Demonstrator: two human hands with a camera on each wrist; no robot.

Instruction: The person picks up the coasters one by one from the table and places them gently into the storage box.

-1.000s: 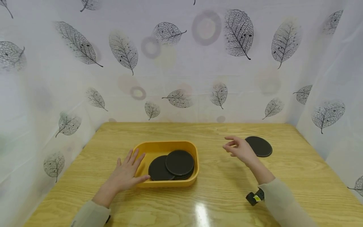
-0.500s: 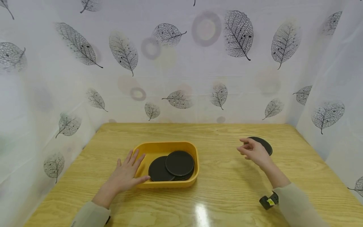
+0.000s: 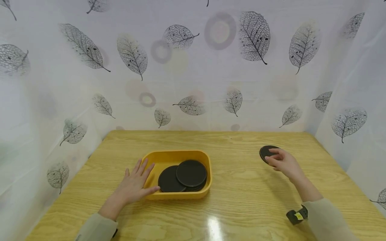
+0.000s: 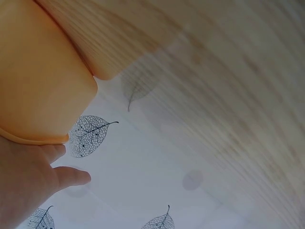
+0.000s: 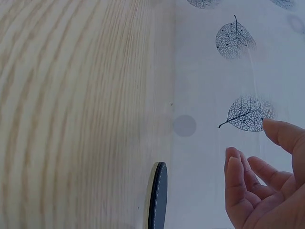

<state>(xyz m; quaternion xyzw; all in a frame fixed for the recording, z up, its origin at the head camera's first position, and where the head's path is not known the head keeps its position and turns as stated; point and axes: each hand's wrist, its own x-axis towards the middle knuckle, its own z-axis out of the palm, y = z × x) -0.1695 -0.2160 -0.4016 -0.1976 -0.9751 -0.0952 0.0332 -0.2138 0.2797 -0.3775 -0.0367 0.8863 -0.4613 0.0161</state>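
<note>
My left hand (image 3: 131, 187) rests on the left rim of a yellow plastic tray (image 3: 181, 196), fingers spread. In the left wrist view its fingers (image 4: 71, 176) lie straight along the tray's edge (image 4: 43, 76). Several round black coasters with stitched rims are in the tray; the top coaster (image 3: 191, 173) overlaps a lower coaster (image 3: 168, 182). Over at the right, my right hand (image 3: 286, 165) hovers above another black coaster (image 3: 264, 154) and hides its right part. Loosely bent and parted from the thumb, its fingers (image 5: 235, 181) hold nothing; the coaster (image 5: 161, 195) shows below them in the right wrist view.
The wooden table (image 3: 235, 207) reaches back to a white curtain (image 3: 208, 73) printed with leaves, which also hangs at both sides. A black band with a yellow mark (image 3: 297, 215) is on the right wrist.
My right hand has moved rightward over the lone coaster, now covering its right side instead of its left. The left hand, tray and coasters have stayed in place.
</note>
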